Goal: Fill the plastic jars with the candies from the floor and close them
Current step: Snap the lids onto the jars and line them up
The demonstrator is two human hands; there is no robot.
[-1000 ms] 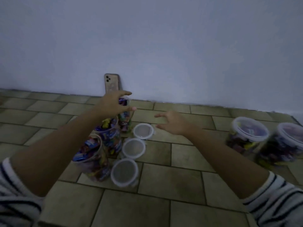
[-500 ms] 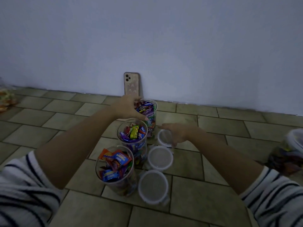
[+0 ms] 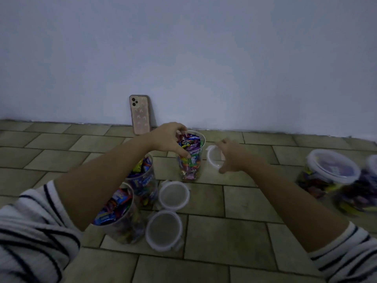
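Nearest on the tiled floor (image 3: pixel 240 203) stands a clear plastic jar heaped with bright wrapped candies (image 3: pixel 118 217). Its round translucent lid (image 3: pixel 164 229) lies flat just to its right. Behind them a second full, uncovered jar (image 3: pixel 142 178) and second flat lid (image 3: pixel 173 194) sit the same way. Off to the right are two blurred jars already capped (image 3: pixel 330 170).

Farther out, the left hand (image 3: pixel 169 139) curls over the rim of the third candy-filled jar (image 3: pixel 190 158), thumb down its side, steadying it. The right hand (image 3: pixel 232 155) is clamped on a third translucent lid (image 3: pixel 213 158), held tilted on edge just right of that jar's mouth. So the lid must travel left and level out, probably a short move.

A green wrapper shows white lettering I cannot read surely. A pink-cased phone (image 3: pixel 140 114) leans against the wall.
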